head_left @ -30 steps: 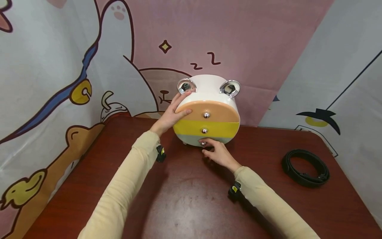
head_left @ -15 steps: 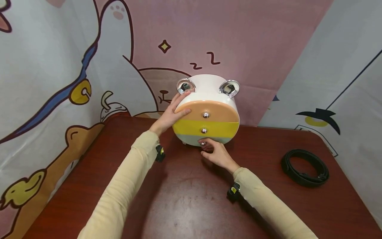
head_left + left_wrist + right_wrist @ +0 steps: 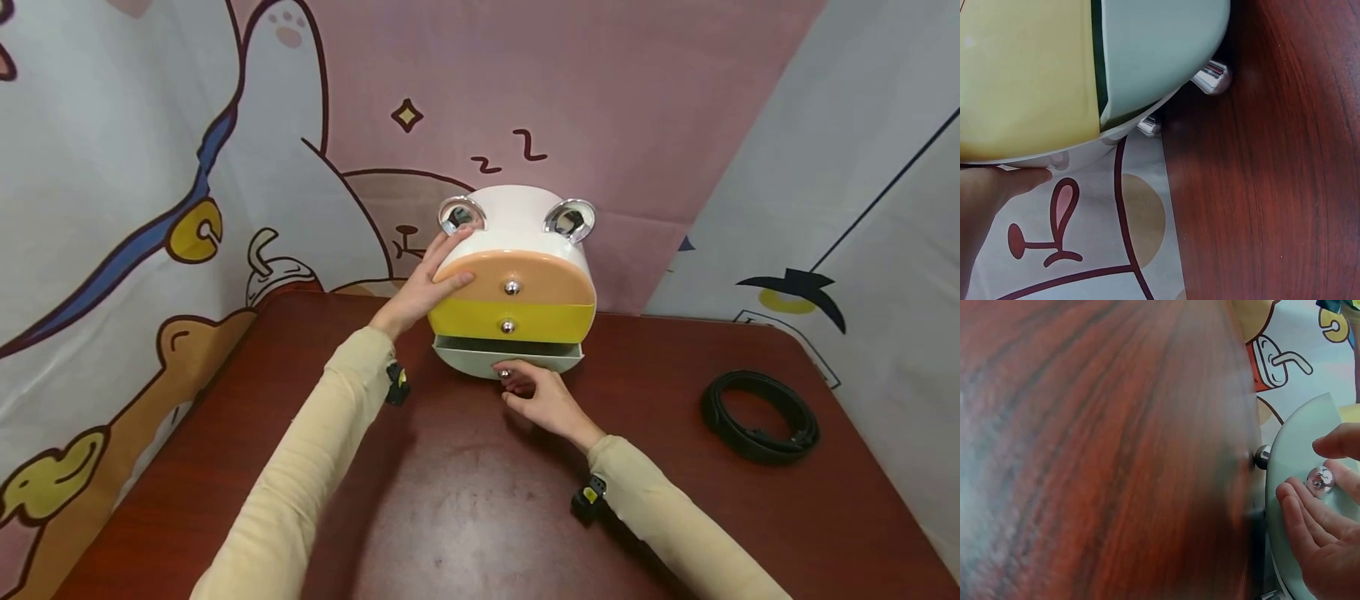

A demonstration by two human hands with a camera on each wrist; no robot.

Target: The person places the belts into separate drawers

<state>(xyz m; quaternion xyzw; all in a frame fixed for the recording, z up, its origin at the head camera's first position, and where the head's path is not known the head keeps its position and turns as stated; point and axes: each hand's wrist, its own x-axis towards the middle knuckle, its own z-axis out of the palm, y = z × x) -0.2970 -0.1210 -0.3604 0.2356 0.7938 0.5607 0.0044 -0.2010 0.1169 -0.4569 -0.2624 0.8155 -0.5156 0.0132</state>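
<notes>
A small frog-like drawer box (image 3: 517, 218) stands at the back of the table, with a white body and silver mirrored eyes. Its orange top drawer (image 3: 551, 279) and yellow middle drawer (image 3: 551, 323) are closed; the pale green bottom drawer (image 3: 461, 360) is pulled out a little. My left hand (image 3: 423, 290) rests on the box's upper left side, fingers extended, thumb against the orange front. At the green drawer, my right hand (image 3: 547, 402) holds the round silver knob (image 3: 1320, 482) with its fingers. The drawer's inside is mostly hidden.
On the right of the dark red wooden table (image 3: 465, 517) lies a coiled black belt (image 3: 716, 414). A cartoon-printed cloth (image 3: 615, 108) hangs directly behind the box and along the sides. Small silver feet (image 3: 1213, 78) support the box.
The green bottom drawer, flush with the front before, has slid out toward me, and my right hand has come toward me with its knob. My left hand stays on the box.
</notes>
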